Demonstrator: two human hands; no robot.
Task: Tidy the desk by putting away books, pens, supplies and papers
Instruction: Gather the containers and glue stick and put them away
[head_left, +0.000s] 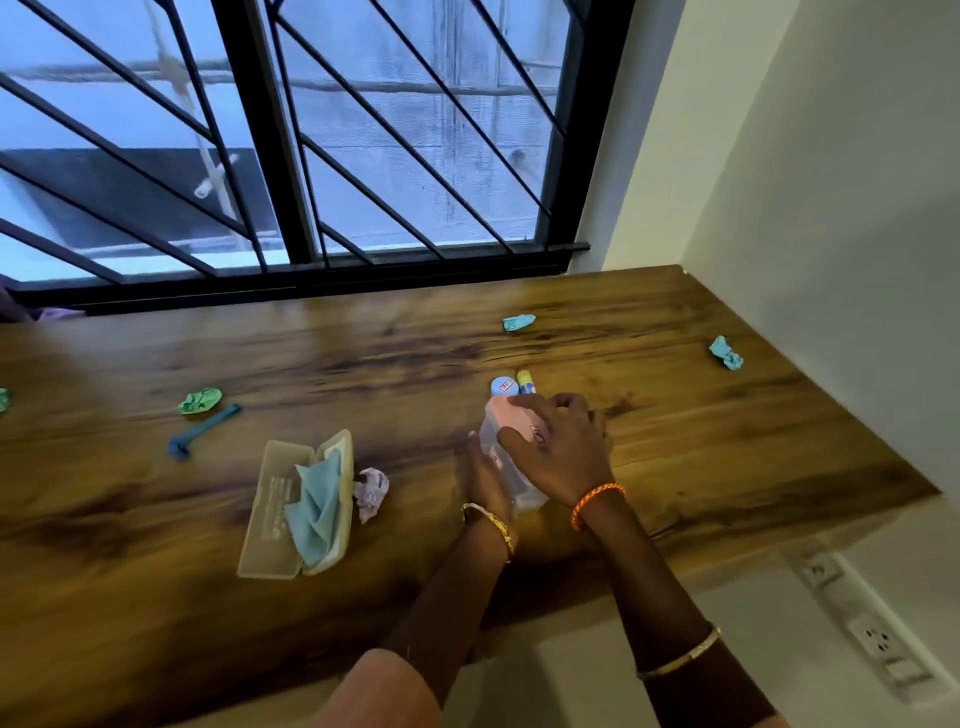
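Note:
A clear plastic box with a pink lid (506, 415) lies on the wooden desk (363, 364). My right hand (558, 447) lies over its lid, fingers curled round the top. My left hand (483, 478) presses flat against the box's left side. Just behind the box stand a blue round container (503, 385) and a yellow glue stick (525, 383). An open beige case (296, 506) with a light blue cloth (314, 512) inside sits to the left. A blue pen-like tool (202, 431) lies further left.
Crumpled paper balls are scattered about: green (199, 401), lilac (371, 492) beside the case, blue (518, 322) near the window, blue (726, 353) by the right wall. A barred window runs along the desk's far edge. Wall sockets (872, 639) sit below the desk at right.

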